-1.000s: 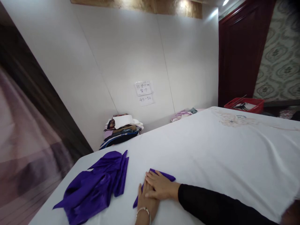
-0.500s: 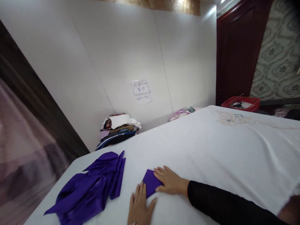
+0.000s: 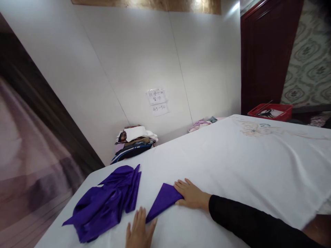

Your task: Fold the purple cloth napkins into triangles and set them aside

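A purple cloth napkin (image 3: 163, 200), folded into a triangle, lies flat on the white-covered table. My right hand (image 3: 190, 194) rests palm down over its right corner, fingers stretched out. Near its lower left tip is my left hand (image 3: 140, 230), fingers extended and thumb apart; whether it touches the tip I cannot tell. To the left sits a loose, crumpled heap of purple cloth (image 3: 103, 203), with several layered edges on its right side. Neither hand touches that heap.
The white tablecloth (image 3: 207, 158) covers the table. Beyond its far edge stands a stack of folded clothes (image 3: 134, 143), with pinkish fabric (image 3: 200, 125) farther right. A red basket (image 3: 284, 113) is at the far right. A sheer curtain (image 3: 31, 165) hangs on the left.
My left hand has slid left and down, and the covered left part of the napkin now shows as a long tip. My right hand still lies on its right corner. The view has shifted slightly.
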Motion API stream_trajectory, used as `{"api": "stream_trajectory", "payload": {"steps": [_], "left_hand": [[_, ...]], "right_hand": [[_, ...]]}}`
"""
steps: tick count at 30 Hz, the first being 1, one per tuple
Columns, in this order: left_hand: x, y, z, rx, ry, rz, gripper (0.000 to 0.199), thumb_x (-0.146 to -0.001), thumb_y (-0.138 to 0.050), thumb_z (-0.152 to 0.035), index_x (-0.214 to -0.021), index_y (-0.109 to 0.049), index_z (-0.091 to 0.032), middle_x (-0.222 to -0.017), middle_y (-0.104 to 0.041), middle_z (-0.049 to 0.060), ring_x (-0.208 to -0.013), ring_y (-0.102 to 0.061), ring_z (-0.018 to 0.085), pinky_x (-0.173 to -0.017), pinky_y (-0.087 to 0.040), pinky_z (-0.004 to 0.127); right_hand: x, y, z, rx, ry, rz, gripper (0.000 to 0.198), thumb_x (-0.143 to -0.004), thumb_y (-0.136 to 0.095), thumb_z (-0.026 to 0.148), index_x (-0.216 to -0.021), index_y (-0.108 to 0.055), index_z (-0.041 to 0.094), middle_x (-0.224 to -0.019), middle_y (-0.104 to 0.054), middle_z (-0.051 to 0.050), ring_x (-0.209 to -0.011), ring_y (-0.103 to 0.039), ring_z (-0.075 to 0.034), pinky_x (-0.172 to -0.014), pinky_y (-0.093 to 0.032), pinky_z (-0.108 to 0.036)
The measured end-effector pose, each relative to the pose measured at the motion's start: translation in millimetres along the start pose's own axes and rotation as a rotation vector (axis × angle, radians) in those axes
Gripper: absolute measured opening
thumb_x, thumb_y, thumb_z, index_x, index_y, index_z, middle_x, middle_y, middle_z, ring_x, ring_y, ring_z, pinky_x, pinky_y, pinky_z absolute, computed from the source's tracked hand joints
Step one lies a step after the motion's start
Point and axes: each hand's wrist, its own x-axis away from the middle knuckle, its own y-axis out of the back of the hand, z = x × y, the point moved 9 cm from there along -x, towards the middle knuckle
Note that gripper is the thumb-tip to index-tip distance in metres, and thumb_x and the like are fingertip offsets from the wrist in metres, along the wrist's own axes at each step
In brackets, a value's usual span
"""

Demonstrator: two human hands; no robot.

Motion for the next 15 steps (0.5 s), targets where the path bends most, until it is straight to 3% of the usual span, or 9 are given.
{"api": "stream_trajectory", "payload": {"steps": [4, 8, 11, 15], "left_hand": [[-43, 28, -50, 0.072, 0.031, 0.037, 0.064, -0.087, -0.028, -0.049, -0.138, -0.029, -0.011, -0.145, -0.024, 0.009, -0.135, -0.018, 0.023, -0.108, -0.017, 0.047], [-60, 24, -87, 0.089, -0.016, 0.134, 0.068, -0.087, -0.025, -0.052, -0.139, -0.027, -0.009, -0.147, -0.019, 0.009, -0.135, -0.016, 0.024, -0.109, -0.014, 0.047], [-50, 13, -81, 0.085, -0.004, 0.167, 0.070, -0.086, -0.024, -0.053, -0.139, -0.025, -0.008, -0.147, -0.018, 0.009, -0.136, -0.014, 0.025, -0.109, -0.014, 0.047], [-22, 3, -48, 0.123, 0.044, 0.176, 0.072, -0.086, -0.023, -0.054, -0.140, -0.020, -0.007, -0.147, -0.016, 0.010, -0.136, -0.012, 0.024, -0.109, -0.014, 0.045]], "right_hand": [[1, 2, 1, 0.018, -0.003, -0.012, 0.082, -0.081, -0.030, 0.067, -0.143, -0.017, 0.014, -0.147, -0.021, -0.014, -0.135, -0.012, -0.025, -0.108, 0.000, -0.044], [1, 1, 0, 0.031, -0.015, -0.004, 0.080, -0.083, -0.029, 0.066, -0.143, -0.017, 0.014, -0.147, -0.021, -0.013, -0.135, -0.012, -0.024, -0.108, 0.000, -0.043], [1, -1, -1, 0.035, -0.011, 0.016, 0.080, -0.083, -0.029, 0.065, -0.143, -0.016, 0.015, -0.148, -0.020, -0.013, -0.136, -0.011, -0.024, -0.108, 0.000, -0.043], [2, -2, -1, 0.035, -0.005, 0.036, 0.079, -0.083, -0.028, 0.065, -0.143, -0.015, 0.015, -0.148, -0.018, -0.012, -0.136, -0.010, -0.024, -0.108, 0.001, -0.043]]}}
